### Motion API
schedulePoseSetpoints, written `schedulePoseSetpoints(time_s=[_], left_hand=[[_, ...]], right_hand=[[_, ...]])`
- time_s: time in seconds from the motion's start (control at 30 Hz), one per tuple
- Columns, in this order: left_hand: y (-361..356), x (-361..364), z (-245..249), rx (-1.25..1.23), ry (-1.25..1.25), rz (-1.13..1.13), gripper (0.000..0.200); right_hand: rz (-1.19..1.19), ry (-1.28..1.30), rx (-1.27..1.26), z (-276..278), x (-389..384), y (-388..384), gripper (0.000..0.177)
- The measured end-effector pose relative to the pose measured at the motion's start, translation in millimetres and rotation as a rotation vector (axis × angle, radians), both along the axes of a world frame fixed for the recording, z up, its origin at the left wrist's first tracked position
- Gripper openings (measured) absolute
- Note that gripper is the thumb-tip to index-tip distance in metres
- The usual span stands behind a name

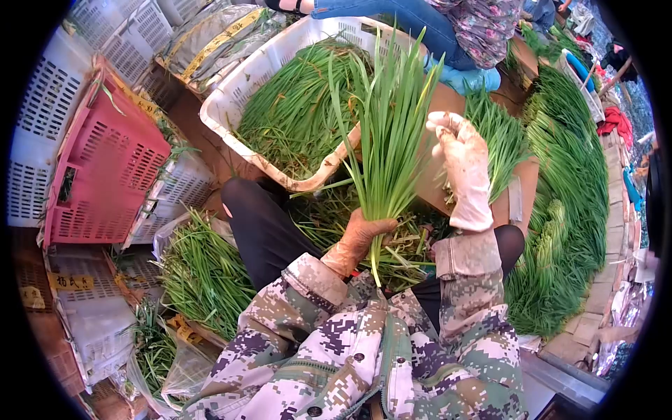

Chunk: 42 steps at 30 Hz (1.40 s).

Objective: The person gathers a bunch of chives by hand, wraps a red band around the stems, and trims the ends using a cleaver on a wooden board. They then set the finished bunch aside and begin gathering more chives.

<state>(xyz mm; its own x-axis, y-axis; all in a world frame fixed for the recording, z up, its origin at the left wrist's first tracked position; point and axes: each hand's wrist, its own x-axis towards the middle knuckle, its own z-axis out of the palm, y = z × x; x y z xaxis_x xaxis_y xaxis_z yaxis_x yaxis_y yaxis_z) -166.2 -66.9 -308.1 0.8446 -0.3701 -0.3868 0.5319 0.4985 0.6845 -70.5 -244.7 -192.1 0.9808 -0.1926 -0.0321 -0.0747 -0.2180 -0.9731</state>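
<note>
My left hand [360, 241] is closed around the lower stems of a bunch of garlic chives [392, 140]. The bunch stands nearly upright in front of me, leaves fanned out at the top and a few pale stem ends below the fist. To its right, my right hand [465, 171] is raised in a dirty white glove. Its fingers are curled in, apart from the bunch; whatever they may hold is too small to make out. Loose trimmed leaves [329, 224] lie between my knees, under the hands.
A white plastic crate [234, 133] of chives stands ahead. On the right are a smaller pile of chives [497, 140] on a board and a long row of chives [567, 196]. Left are a pink crate [105, 161] and bagged greens [203, 273]. Another person's jeans [392, 10] show beyond.
</note>
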Motion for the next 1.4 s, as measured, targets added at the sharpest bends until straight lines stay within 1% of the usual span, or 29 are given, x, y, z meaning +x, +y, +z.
schedulePoseSetpoints(time_s=[0.07, 0.13, 0.23, 0.27, 0.33, 0.37, 0.4, 0.47, 0.5, 0.53, 0.6, 0.67, 0.73, 0.8, 0.83, 0.87, 0.93, 0.97, 1.03, 1.07, 1.13, 1.17, 1.2, 1.27, 1.3, 1.33, 1.4], left_hand=[[-0.9, -1.3, -1.0, -0.017, -0.004, -0.009, 0.028], [-1.8, -2.2, -0.3, -0.033, -0.009, -0.016, 0.029], [-3.5, -5.9, 1.1, 0.014, -0.025, -0.024, 0.030], [-2.9, -6.2, -0.1, 0.019, -0.031, -0.037, 0.030], [-3.0, -8.1, 0.4, 0.024, -0.037, -0.051, 0.031], [-3.7, -8.7, 2.2, 0.028, -0.053, -0.050, 0.031], [-4.6, -8.8, 4.4, 0.033, -0.070, -0.050, 0.031], [-6.0, -10.4, 7.1, 0.016, -0.080, -0.057, 0.031], [-6.0, -10.8, 7.3, 0.000, -0.089, -0.059, 0.031], [-5.3, -11.2, 6.9, 0.001, -0.089, -0.056, 0.031], [-4.2, -10.6, 5.5, -0.005, -0.086, -0.080, 0.030], [-4.0, -10.1, 8.8, -0.007, -0.068, -0.065, 0.030], [-3.7, -9.3, 11.2, -0.035, -0.040, -0.051, 0.029], [-4.7, -8.6, 11.3, -0.032, -0.017, -0.017, 0.028], [-5.2, -7.4, 8.4, -0.057, -0.008, 0.005, 0.028], [-4.7, -7.2, 5.8, -0.078, 0.004, 0.021, 0.027], [-3.0, -6.2, 2.0, -0.006, 0.006, 0.048, 0.027], [-1.3, -5.6, 0.8, -0.029, -0.007, 0.051, 0.027], [-0.6, -3.5, -1.9, -0.056, -0.021, 0.061, 0.027], [0.2, -3.5, -3.0, -0.067, -0.014, 0.074, 0.027], [-0.5, -3.4, -5.5, -0.077, -0.002, 0.088, 0.027], [-0.2, -2.8, -7.3, -0.047, -0.008, 0.106, 0.026], [0.4, -2.4, -6.8, -0.017, -0.013, 0.125, 0.026], [1.9, -2.2, -5.6, 0.014, -0.006, 0.124, 0.025], [2.0, -1.7, -3.6, 0.015, -0.041, 0.122, 0.025], [2.3, -2.1, -1.8, 0.017, -0.074, 0.120, 0.025], [2.2, -2.3, -1.2, 0.011, -0.068, 0.133, 0.025]], right_hand=[[-0.064, -0.106, -0.011, -10.6, 18.1, -3.3, 0.022], [-0.096, -0.104, -0.026, -18.0, 34.1, -5.3, 0.024], [-0.151, -0.118, -0.060, -27.6, 49.5, -8.9, 0.037], [-0.152, -0.121, -0.060, -29.9, 55.4, -12.1, 0.037], [-0.219, -0.073, -0.256, -38.1, 72.5, -23.5, 0.039], [-0.230, -0.182, -0.378, -55.2, 83.4, -32.9, 0.034], [-0.234, -0.183, -0.378, -48.1, 82.2, -35.3, 0.034], [-0.057, -0.064, -0.309, -28.6, 76.1, -39.4, 0.027], [-0.091, -0.210, -0.229, -27.5, 68.0, -39.3, 0.025], [-0.070, -0.212, -0.266, -22.4, 61.4, -43.6, 0.022], [-0.116, -0.168, 0.009, -16.1, 48.7, -43.2, 0.017], [-0.102, -0.218, -0.012, 1.9, 27.0, -42.6, 0.018], [-0.167, -0.370, -0.043, 11.5, 3.3, -42.7, 0.019], [-0.314, -0.414, -0.069, 22.2, -23.0, -37.0, 0.018], [-0.327, -0.416, 0.091, 12.5, -26.9, -42.7, 0.018], [-0.335, -0.327, 0.124, 13.0, -33.7, -45.7, 0.018], [-0.334, -0.359, 0.114, -3.5, -32.1, -51.8, 0.019], [-0.342, -0.351, 0.119, -10.6, -36.0, -53.5, 0.019], [-0.282, -0.371, 0.516, -8.2, -39.1, -47.1, 0.021], [-0.279, -0.367, 0.516, -9.1, -42.0, -46.5, 0.021], [-0.206, -0.242, 0.548, -10.8, -50.0, -46.5, 0.023], [-0.098, -0.256, 0.497, -13.7, -51.8, -49.1, 0.022], [-0.100, -0.253, 0.501, -13.7, -53.7, -48.8, 0.022], [0.075, 0.016, 0.028, -12.1, -56.5, -47.4, 0.020], [0.104, -0.041, -0.086, -15.9, -59.8, -38.8, 0.017], [0.163, 0.104, -0.097, -22.3, -59.9, -36.7, 0.018], [0.268, 0.042, -0.490, -27.2, -66.6, -27.3, 0.027]])
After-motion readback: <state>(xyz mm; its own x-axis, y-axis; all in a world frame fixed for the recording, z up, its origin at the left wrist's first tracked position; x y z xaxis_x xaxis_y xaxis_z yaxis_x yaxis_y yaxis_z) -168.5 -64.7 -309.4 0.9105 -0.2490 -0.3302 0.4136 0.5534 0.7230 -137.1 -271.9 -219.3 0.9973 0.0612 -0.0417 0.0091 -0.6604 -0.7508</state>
